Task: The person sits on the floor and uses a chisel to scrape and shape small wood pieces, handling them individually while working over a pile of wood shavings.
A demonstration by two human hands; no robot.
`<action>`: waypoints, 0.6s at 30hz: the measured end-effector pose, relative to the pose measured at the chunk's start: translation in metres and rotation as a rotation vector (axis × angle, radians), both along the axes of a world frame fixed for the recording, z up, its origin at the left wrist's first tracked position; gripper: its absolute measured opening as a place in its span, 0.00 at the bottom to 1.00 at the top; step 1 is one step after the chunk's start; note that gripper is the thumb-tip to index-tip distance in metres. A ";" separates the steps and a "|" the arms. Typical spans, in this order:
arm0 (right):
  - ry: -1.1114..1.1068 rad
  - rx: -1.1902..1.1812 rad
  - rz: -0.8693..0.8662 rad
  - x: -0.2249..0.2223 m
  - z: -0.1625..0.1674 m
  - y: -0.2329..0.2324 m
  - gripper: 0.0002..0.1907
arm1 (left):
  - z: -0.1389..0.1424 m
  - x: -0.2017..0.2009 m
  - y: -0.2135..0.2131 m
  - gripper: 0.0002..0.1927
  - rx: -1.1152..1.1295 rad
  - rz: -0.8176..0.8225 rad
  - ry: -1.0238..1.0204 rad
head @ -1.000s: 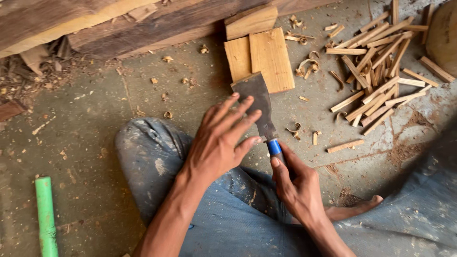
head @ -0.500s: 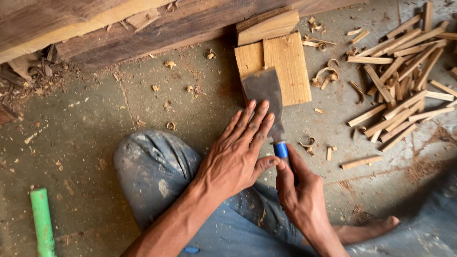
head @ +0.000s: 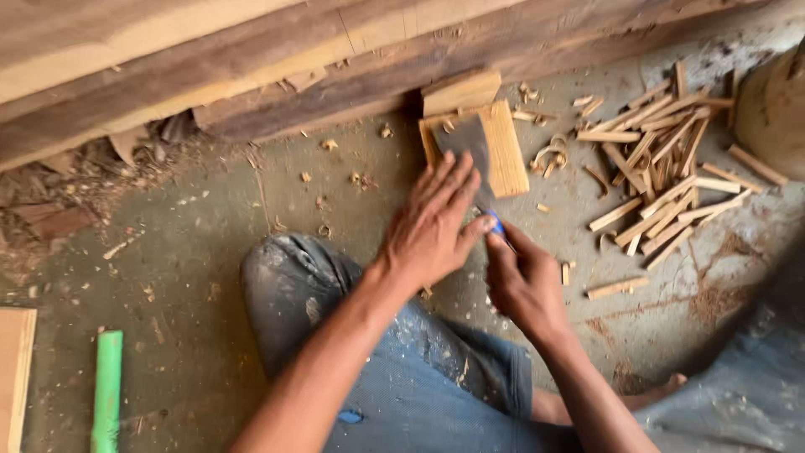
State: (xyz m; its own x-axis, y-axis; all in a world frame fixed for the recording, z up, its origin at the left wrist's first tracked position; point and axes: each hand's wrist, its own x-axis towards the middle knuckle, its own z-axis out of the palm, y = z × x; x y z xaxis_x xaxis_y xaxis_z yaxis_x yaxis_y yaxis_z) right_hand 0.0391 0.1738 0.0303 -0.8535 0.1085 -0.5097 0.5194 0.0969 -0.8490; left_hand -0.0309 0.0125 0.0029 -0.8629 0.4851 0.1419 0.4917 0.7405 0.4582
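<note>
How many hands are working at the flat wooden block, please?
2: the left hand lies spread over the wide blade on the block; the right hand grips the blue handle.

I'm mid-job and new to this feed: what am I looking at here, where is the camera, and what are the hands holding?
There is no machine: a person works with two bare hands, filmed by one camera worn on the head, looking down. The left hand lies flat with its fingers spread over a wide metal blade. The right hand grips the blade's blue handle. The blade rests on a small wooden board on a concrete floor. Cut wooden sticks lie to the right, a green bar lower left, and heavy timber beams run along the top.
</note>
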 end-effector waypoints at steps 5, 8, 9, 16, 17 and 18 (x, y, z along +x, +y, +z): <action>-0.144 -0.080 -0.135 0.057 0.015 0.051 0.24 | 0.011 0.047 0.020 0.17 0.403 0.258 -0.092; -0.213 0.022 -0.172 0.096 0.024 0.077 0.25 | 0.000 0.054 0.030 0.13 0.411 0.339 -0.076; -0.207 0.075 -0.175 0.105 0.025 0.084 0.25 | -0.004 0.050 0.032 0.13 0.395 0.382 -0.125; -0.110 -0.261 -0.379 0.106 0.015 0.108 0.18 | -0.014 -0.028 0.047 0.14 0.323 0.614 -0.133; -0.090 -0.298 -0.388 0.105 0.014 0.110 0.17 | -0.016 -0.039 0.048 0.15 0.335 0.665 -0.161; -0.068 -0.336 -0.394 0.105 0.013 0.111 0.16 | -0.018 -0.049 0.048 0.13 0.325 0.708 -0.170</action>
State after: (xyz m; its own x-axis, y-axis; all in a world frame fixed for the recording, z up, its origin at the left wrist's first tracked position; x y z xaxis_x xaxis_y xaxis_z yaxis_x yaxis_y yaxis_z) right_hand 0.1440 0.2848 0.0437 -0.7445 0.2356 -0.6247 0.5168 -0.3889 -0.7626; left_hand -0.0796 0.0601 -0.0149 -0.9730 -0.2298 0.0204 -0.1423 0.6673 0.7311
